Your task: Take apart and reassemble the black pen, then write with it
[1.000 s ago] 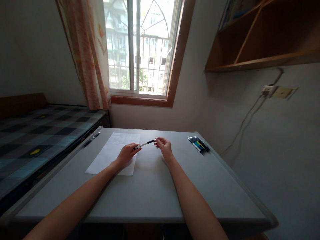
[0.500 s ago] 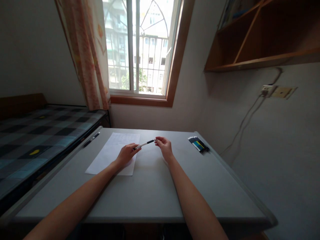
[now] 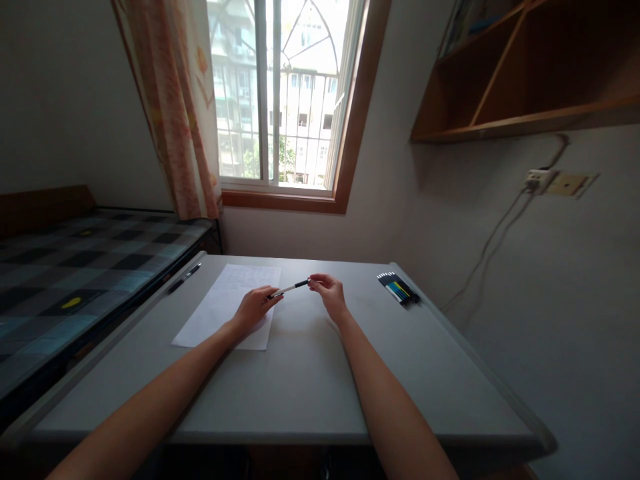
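A slim white-and-black pen [image 3: 291,289] is stretched between my two hands above the table. My left hand [image 3: 256,307] is closed on its left end, over the right side of a white paper sheet [image 3: 215,313]. At the pen's dark right end, the fingertips of my right hand [image 3: 327,292] pinch it. The pen tilts slightly, its right end higher in view. Faint writing shows on the upper part of the sheet. My fingers cover both ends of the pen, so its tip cannot be made out.
The grey table [image 3: 310,387] carries a row of several pens [image 3: 399,289] at the right and one dark pen [image 3: 185,278] near its left edge. A checked bed [image 3: 115,267] stands left, and a wooden shelf [image 3: 500,127] hangs on the right wall above a socket [image 3: 540,180].
Both hands keep hold of the pen in nearly the same place. The whole view has shifted very slightly; nothing else has visibly moved.
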Motion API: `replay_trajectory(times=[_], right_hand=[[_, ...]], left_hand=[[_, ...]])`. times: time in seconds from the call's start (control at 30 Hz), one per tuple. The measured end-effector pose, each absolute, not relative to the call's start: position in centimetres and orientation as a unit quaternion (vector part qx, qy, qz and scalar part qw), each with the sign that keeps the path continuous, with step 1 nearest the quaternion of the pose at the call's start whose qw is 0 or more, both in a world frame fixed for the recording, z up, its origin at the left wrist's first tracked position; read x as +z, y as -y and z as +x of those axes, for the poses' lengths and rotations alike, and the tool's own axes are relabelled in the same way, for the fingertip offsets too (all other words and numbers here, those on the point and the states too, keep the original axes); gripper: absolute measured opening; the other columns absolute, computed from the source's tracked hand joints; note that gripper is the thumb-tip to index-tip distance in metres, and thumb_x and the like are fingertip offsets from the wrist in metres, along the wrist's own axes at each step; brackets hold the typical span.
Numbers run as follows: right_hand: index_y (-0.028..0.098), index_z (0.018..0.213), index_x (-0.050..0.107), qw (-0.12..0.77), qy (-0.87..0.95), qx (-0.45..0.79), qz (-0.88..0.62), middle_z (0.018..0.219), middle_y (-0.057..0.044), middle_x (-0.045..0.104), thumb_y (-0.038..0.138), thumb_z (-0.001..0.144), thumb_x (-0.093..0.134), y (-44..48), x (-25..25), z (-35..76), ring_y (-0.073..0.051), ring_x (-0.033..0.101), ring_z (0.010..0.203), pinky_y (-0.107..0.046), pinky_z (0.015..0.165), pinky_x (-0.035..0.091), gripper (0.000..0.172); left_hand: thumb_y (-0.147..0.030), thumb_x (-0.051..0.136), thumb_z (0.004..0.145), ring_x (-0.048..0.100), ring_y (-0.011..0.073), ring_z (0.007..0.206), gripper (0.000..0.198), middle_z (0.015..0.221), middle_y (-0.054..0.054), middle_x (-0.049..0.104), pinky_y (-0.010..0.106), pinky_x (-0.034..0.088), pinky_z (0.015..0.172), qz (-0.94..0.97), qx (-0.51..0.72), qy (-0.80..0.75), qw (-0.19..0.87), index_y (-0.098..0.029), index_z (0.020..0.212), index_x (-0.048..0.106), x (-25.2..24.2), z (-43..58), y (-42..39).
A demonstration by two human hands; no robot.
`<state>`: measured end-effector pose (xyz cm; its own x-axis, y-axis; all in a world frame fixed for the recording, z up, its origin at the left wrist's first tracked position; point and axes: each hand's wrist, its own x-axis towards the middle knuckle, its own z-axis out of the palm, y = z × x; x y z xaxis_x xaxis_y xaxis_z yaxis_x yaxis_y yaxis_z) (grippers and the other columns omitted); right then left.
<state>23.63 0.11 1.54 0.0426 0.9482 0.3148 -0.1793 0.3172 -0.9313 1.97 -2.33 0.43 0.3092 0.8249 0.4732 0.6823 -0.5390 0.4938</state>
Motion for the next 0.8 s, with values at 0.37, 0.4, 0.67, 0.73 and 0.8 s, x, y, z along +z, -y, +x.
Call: replay_trajectory(times=[0.37,0.4,0.67,0.73,0.8], right_hand=[[0.014,0.069,0.066,0.594,0.524,0.464,-0.397,0.060,-0.003,0.064,0.042,0.053,0.074,-0.1,1.5,23.9,-0.015,0.059,0.056,-0.031,0.060,0.050,0.033],[0.015,0.068,0.066,0.589,0.529,0.462,-0.399,0.059,-0.003,0.063,0.043,0.054,0.073,-0.1,1.5,23.9,-0.014,0.058,0.054,-0.031,0.058,0.049,0.033],[0.017,0.058,0.058,0.546,0.615,0.366,-0.436,0.052,-0.001,0.058,0.051,0.065,0.062,-0.4,0.7,24.2,-0.012,0.051,0.049,-0.024,0.050,0.040,0.036],[0.017,0.054,0.056,0.527,0.636,0.338,-0.452,0.048,0.000,0.055,0.054,0.068,0.058,-0.4,0.5,24.3,-0.011,0.048,0.046,-0.024,0.048,0.037,0.039],[0.018,0.048,0.053,0.508,0.654,0.315,-0.463,0.043,0.001,0.051,0.056,0.071,0.053,-0.3,0.5,24.4,-0.011,0.045,0.042,-0.024,0.047,0.035,0.045]], left_hand=[[-0.044,0.045,0.083,0.050,0.0126,0.063,0.032,0.071,0.001,0.059,0.023,0.038,0.062,0.804,0.344,-0.473,0.107,-0.020,0.090,0.066,0.4,1.9,2.4],[-0.044,0.045,0.083,0.050,0.0125,0.063,0.032,0.071,0.001,0.059,0.023,0.038,0.062,0.804,0.345,-0.472,0.107,-0.020,0.090,0.066,0.4,1.9,2.4],[-0.044,0.045,0.084,0.051,0.0118,0.062,0.032,0.072,0.001,0.060,0.022,0.037,0.061,0.814,0.351,-0.451,0.101,-0.020,0.092,0.065,0.4,1.8,2.4],[-0.043,0.045,0.085,0.051,0.0119,0.062,0.032,0.073,0.002,0.060,0.022,0.038,0.061,0.814,0.352,-0.451,0.101,-0.020,0.092,0.065,0.3,1.7,2.3],[-0.043,0.046,0.084,0.052,0.0119,0.062,0.031,0.073,0.002,0.060,0.022,0.038,0.062,0.816,0.352,-0.447,0.102,-0.020,0.092,0.065,0.1,1.7,2.2]])
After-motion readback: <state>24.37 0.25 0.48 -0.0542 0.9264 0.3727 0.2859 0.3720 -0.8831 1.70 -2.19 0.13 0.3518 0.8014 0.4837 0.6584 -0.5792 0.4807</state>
